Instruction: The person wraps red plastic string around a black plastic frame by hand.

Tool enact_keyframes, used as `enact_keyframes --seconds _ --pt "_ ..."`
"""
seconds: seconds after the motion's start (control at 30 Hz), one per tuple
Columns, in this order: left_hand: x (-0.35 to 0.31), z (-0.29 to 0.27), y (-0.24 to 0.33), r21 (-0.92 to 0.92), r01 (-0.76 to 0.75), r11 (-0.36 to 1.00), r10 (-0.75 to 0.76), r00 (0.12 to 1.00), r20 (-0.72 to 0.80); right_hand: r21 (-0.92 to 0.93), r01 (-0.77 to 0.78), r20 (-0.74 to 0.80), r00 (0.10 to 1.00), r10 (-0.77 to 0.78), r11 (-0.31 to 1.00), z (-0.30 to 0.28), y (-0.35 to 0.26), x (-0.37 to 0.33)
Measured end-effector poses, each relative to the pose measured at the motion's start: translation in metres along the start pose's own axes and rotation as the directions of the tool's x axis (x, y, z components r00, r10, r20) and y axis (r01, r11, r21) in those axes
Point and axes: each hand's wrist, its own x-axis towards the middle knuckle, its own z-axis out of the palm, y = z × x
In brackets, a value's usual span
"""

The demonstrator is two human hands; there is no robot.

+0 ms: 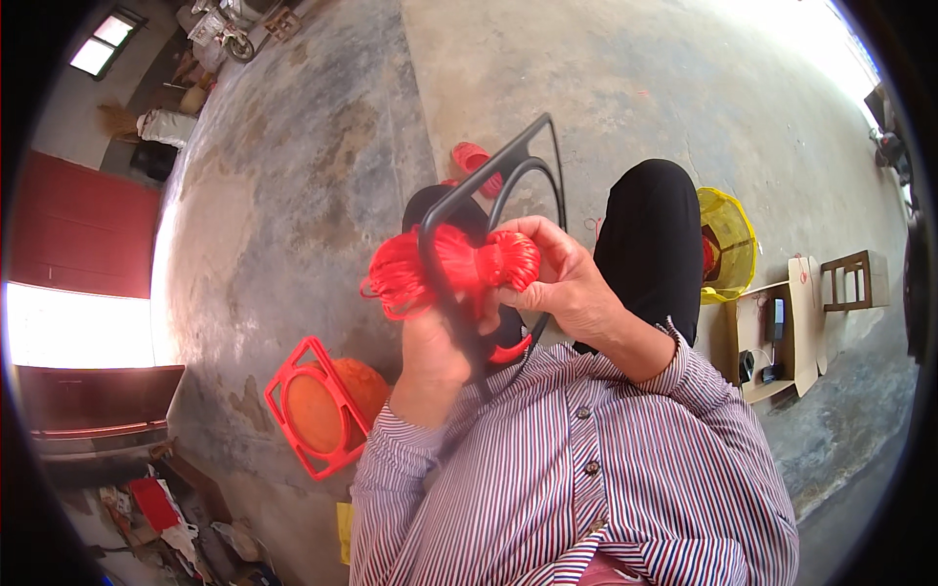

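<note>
Concrete floor (293, 156), yellow basket (738, 230) (red contents (710, 256)), left grip (430, 354) and right grip (576, 288) holding red cord (462, 262)

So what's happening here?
A person's right hand grips the right end of a bundle of glossy red cord; the left hand is up against its lower side, fingers mostly hidden. A black angular frame with a curved inner bar crosses in front of the bundle; which hand supports it isn't clear. A yellow see-through basket sits off to the right.

Head-worn left fisheye view, facing down, close above striped shirt (489, 488), floor (547, 88) beyond
</note>
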Motion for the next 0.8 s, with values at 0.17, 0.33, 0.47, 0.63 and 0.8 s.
enact_keyframes --seconds 0.17,0.33,0.47,0.63,0.8 --pt "0.003 -0.004 0.004 -0.005 -0.019 1.0 0.02 0.984 0.177 -0.102 0.27 0.025 0.963 -0.269 0.957 -0.018 -0.022 0.008" --pt "0.006 -0.021 0.02 -0.006 -0.072 0.997 0.072 0.994 0.08 0.094 0.337 -0.12 0.938 -0.326 0.937 -0.06 -0.047 -0.008" --pt "0.005 -0.032 0.028 -0.033 -0.055 0.998 0.058 0.992 0.109 -0.6 0.038 -0.031 0.997 -0.071 0.799 -0.061 -0.039 -0.024" --pt "0.013 -0.038 0.028 -0.005 0.195 0.981 -0.193 0.973 0.126 -0.954 -0.008 -0.024 0.998 -0.053 0.299 -0.06 0.002 0.002" --pt "-0.004 0.002 0.015 0.214 -0.002 0.977 -0.034 0.986 0.166 -0.982 -0.015 -0.026 0.998 -0.056 0.187 -0.048 0.009 0.047"
